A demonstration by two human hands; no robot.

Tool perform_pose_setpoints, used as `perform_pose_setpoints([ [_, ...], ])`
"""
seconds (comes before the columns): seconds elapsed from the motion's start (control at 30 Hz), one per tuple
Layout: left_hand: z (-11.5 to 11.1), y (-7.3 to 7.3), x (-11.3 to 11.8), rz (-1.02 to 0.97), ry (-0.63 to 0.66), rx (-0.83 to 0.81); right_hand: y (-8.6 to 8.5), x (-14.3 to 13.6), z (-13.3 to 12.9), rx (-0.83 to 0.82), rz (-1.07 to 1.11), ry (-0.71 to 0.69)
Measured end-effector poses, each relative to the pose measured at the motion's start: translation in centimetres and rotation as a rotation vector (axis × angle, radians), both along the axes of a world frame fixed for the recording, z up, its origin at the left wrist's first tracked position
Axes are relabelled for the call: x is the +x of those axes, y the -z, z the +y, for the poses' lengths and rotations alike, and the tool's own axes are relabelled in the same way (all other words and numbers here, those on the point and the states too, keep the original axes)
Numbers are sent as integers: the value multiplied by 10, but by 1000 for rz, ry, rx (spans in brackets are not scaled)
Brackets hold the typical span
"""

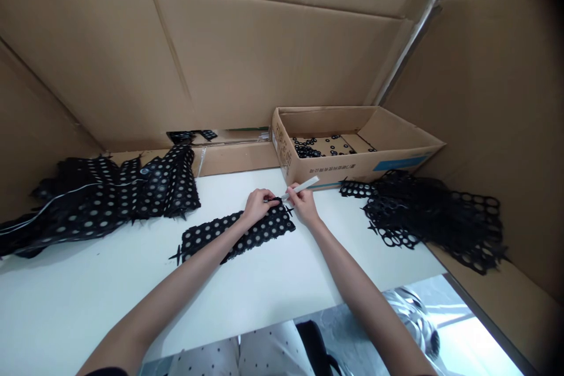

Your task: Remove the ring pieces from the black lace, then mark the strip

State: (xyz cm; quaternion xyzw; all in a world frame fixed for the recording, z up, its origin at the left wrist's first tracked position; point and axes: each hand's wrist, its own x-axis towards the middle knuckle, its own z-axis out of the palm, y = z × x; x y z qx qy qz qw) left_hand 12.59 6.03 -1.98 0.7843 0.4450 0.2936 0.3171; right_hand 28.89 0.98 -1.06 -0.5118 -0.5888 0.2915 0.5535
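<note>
A black sheet [261, 234] patterned with rows of round pale spots lies at a slant on the white table. My left hand [259, 205] is closed on its far edge near the right end, thumb and fingers pinched together. Just right of it, my right hand [303, 205] grips a slim white stick-like tool [307, 184]. The tool slants up to the right, and its lower end points at the sheet's corner. Its tip is too small to make out clearly. My left forearm covers part of the sheet.
A cardboard box [352, 167] holding small black rings [306, 148] stands behind my right hand. Several spotted black sheets [114, 197] are heaped at the left. Black sheets with open holes [432, 217] are piled at the right, over the table's edge. Cardboard walls [282, 53] enclose the table.
</note>
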Motion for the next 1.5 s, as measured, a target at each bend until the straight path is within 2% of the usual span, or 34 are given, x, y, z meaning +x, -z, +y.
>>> perform_pose_setpoints([
  [0.27,-4,-3,3,15,9,68,-8,-1,-2,102,-317,-42],
  [0.5,-5,-2,4,3,9,86,-1,-8,4,76,-271,-33],
  [0.67,-7,-4,5,-29,-9,45,2,-8,6,-2,-224,47],
  [0.87,-7,-4,6,-38,-29,5,-5,-7,7,-17,-492,172],
  [1.03,-7,-6,8,-46,-31,-7,-12,-7,7,-53,-703,188],
  [1.27,-6,-8,8,-74,-30,-66,-15,-8,0,-57,-755,175],
  [1.33,-4,-8,6,-83,-2,-96,-15,-9,-2,-48,-754,175],
  [1.5,7,-14,-10,-128,172,-149,-19,1,-3,-15,-881,251],
])
